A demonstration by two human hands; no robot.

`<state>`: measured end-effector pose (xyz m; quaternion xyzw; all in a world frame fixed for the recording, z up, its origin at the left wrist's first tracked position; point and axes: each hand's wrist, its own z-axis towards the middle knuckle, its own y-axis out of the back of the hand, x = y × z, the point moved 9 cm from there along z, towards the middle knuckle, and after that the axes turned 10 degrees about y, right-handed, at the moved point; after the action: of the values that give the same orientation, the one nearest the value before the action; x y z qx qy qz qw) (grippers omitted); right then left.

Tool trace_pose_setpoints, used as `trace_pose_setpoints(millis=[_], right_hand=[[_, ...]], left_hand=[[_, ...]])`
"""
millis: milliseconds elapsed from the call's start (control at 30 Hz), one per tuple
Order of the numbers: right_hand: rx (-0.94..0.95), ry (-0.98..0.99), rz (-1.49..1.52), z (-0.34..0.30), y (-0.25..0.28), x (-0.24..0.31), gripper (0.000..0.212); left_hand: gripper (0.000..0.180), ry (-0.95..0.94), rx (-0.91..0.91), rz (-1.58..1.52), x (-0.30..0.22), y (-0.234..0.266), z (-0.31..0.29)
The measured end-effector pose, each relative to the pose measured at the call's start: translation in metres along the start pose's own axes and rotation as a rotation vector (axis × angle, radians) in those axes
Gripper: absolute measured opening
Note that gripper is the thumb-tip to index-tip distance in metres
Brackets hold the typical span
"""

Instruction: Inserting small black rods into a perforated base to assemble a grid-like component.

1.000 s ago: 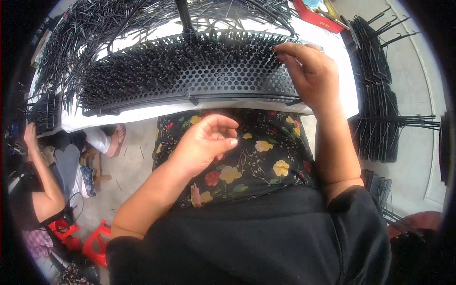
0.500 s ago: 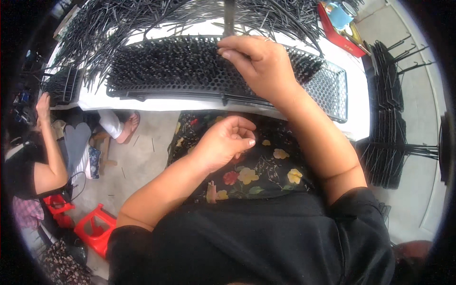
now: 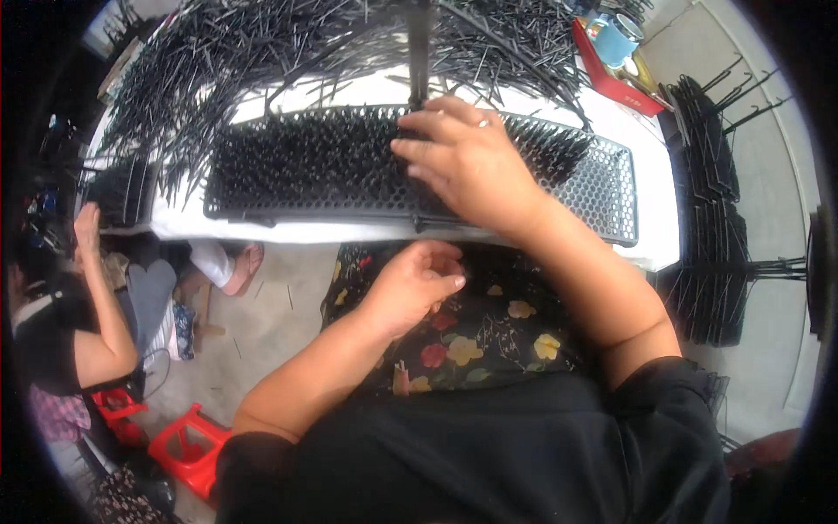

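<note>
A long black perforated rack [image 3: 602, 203] lies along the near edge of the table. Short black sticks [image 3: 305, 162] stand upright in most of its holes, packed tightly. My right hand [image 3: 476, 162] reaches over the rack's middle with its fingers spread, the tips touching or just above the sticks; I see nothing gripped in it. Below the rack's front edge, over my lap, my left hand [image 3: 410, 284] is held with curled fingers and the thumb lying near them. Whatever its palm may hold is hidden.
Loose black strips [image 3: 262, 48] heap across the back of the white-covered table [image 3: 659, 218]. A red tray [image 3: 615, 87] with a blue mug [image 3: 618, 42] stands far right. Black racks [image 3: 707, 262] hang at the right. At left are a person's arm [image 3: 109, 297] and a red stool [image 3: 190, 445].
My right hand has gone from a pinch to spread fingers and come slightly lower over the rack. My left hand stays curled over my lap. The whole view has shifted a little.
</note>
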<state>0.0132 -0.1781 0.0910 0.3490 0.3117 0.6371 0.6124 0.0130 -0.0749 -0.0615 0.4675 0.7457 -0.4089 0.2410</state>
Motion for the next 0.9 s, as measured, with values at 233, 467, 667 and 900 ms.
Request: trace_pose_setpoints(millis=[233,467,667,900], right_hand=[[-0.088,0.098,0.031,-0.021,0.074,-0.020,0.029],[-0.085,-0.736,0.248,-0.051,0.058,-0.269,0.071],[0.757,-0.365,0.008,-0.005,-0.080,-0.230,0.119],[0.950,-0.191,-0.086,0.013,-0.114,-0.217,0.136]], left_hand=[[0.016,-0.625,-0.318,1.102,-0.041,0.033,-0.032],[0.021,-0.933,-0.372,1.256,-0.027,0.055,-0.026],[0.027,-0.938,-0.436,1.322,-0.015,0.068,-0.023],[0.040,-0.901,-0.432,1.392,-0.018,0.070,-0.019]])
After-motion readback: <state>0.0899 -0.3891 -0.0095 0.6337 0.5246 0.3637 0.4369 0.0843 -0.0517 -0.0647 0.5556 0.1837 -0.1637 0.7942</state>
